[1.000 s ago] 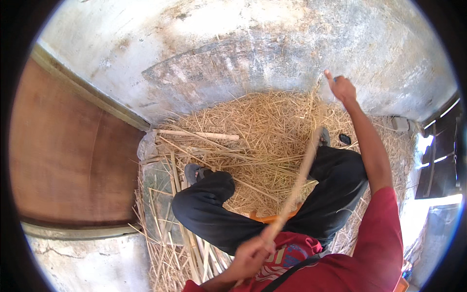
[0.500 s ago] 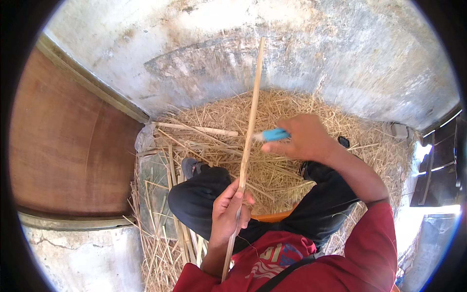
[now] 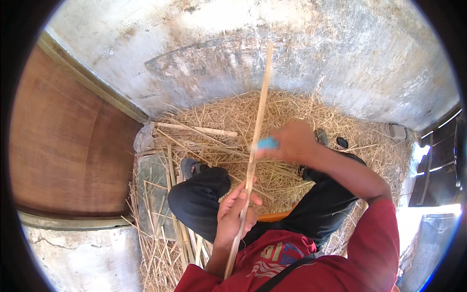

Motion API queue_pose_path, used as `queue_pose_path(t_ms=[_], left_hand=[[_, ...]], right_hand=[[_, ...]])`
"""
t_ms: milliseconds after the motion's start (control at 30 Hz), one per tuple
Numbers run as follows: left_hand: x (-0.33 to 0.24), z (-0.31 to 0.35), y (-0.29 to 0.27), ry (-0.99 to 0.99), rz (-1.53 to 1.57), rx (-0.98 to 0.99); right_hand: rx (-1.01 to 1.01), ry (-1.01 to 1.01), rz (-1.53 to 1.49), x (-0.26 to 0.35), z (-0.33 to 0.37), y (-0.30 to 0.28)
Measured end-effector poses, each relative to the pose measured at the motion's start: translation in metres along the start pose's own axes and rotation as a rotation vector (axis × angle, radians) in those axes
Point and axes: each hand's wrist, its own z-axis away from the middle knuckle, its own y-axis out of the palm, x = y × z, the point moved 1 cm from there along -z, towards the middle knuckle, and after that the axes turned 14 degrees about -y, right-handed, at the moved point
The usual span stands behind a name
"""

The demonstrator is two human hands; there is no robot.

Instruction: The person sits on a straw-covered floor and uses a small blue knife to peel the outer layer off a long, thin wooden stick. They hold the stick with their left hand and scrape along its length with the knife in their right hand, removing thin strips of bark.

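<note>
A long, pale bamboo strip (image 3: 263, 97) slants up from my lap toward the wall. Its lower part is gripped by my left hand (image 3: 236, 214), with the fingers wrapped round it in front of my red shirt. My right hand (image 3: 293, 141), blurred by motion, is closed on a blue-handled knife (image 3: 267, 142). The knife's front end meets the strip around its middle, above my left hand. Blur hides the blade's exact shape and whether it bites into the strip.
Dry shavings (image 3: 277, 180) cover the floor around my crossed legs. Loose bamboo pieces (image 3: 197, 129) lie to the left, near a grey slab (image 3: 154, 185). A stained wall (image 3: 233, 63) rises ahead, a brown panel (image 3: 73, 141) stands left, and a small black object (image 3: 342, 142) lies right.
My right hand has moved the knife slightly left and down, from beside the strip to against it. The strip's upper end has tilted right, and my left hand has shifted slightly right.
</note>
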Motion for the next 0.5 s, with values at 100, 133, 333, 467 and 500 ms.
queue_pose_path(t_ms=[100,133,333,467,500], left_hand=[[-0.003,0.003,0.002,0.005,0.016,0.028],[0.0,0.009,0.004,-0.034,0.018,0.017],[0.01,0.008,0.0,-0.106,0.07,0.018],[-0.001,0.007,0.005,-0.046,-0.033,-0.004],[-0.002,0.006,0.006,-0.049,-0.041,-0.015]], right_hand=[[-0.129,-0.073,0.112,0.009,0.002,-0.004],[-0.059,0.119,0.012,-0.013,-0.01,-0.006],[0.029,0.251,0.025,-0.043,-0.013,-0.004],[-0.033,-0.068,-0.032,0.002,0.006,-0.002],[-0.042,-0.113,-0.037,0.002,0.006,-0.002]])
